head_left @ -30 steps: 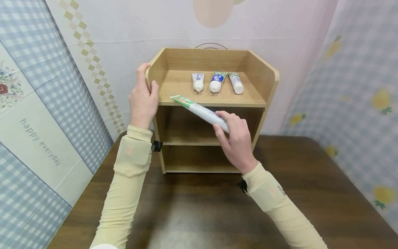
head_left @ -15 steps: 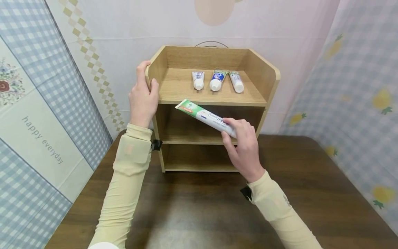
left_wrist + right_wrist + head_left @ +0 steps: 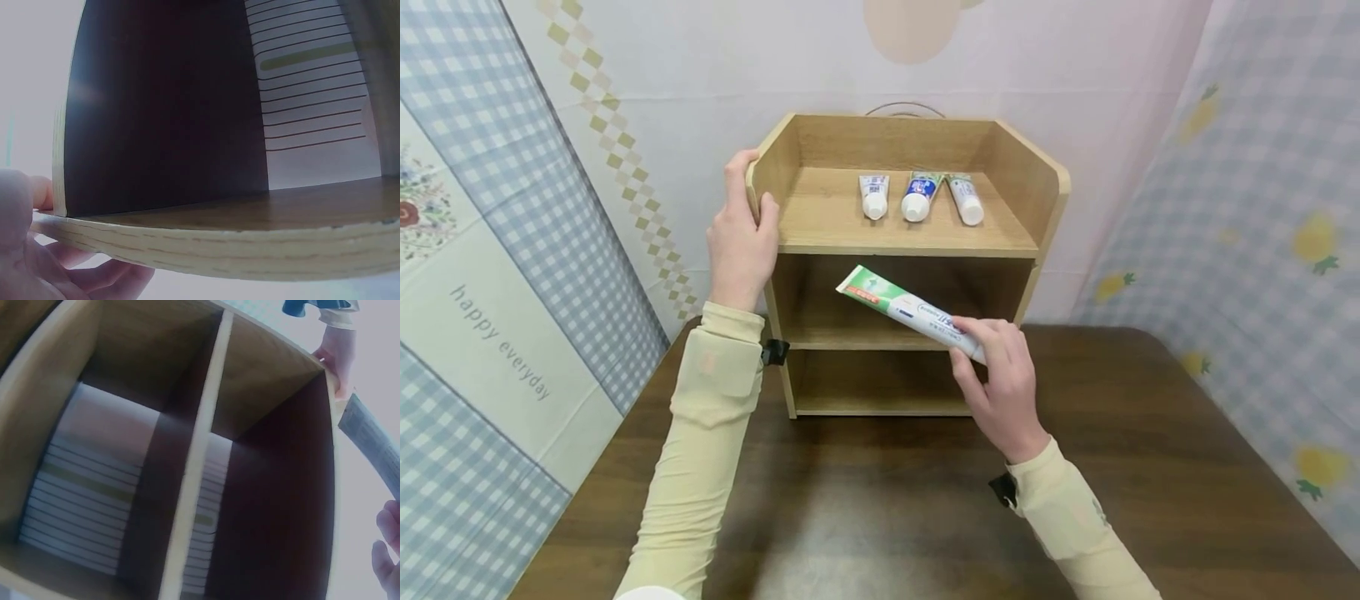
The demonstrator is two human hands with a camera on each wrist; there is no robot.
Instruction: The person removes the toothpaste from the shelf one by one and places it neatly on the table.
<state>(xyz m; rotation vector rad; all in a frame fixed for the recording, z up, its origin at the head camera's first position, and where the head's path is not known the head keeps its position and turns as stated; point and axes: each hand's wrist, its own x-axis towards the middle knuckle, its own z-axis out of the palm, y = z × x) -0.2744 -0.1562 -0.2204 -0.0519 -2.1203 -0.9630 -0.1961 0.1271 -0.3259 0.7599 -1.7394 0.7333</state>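
Observation:
My left hand (image 3: 741,242) grips the left side panel of a small wooden shelf unit (image 3: 910,250); in the left wrist view its fingers (image 3: 119,278) curl round the panel's edge. My right hand (image 3: 1000,383) pinches the right end of a white and green toothpaste tube (image 3: 917,315) between thumb and fingers. That tube is tilted, its flat green end up to the left, in front of the middle compartment. Its other end is hidden in the hand. On the top shelf lie three smaller tubes, a white one (image 3: 874,198), a blue and white one (image 3: 919,198) and another white one (image 3: 966,200), caps toward me.
The unit stands on a dark brown wooden table (image 3: 880,500) and has two compartments below its top shelf. Raised side and back boards (image 3: 895,142) border the top. Patterned cloths (image 3: 1210,208) hang behind and at both sides.
My right hand has moved down and to the right with the toothpaste tube, away from the top shelf's front edge, and its printed face has turned more into view. My left hand has stayed on the panel.

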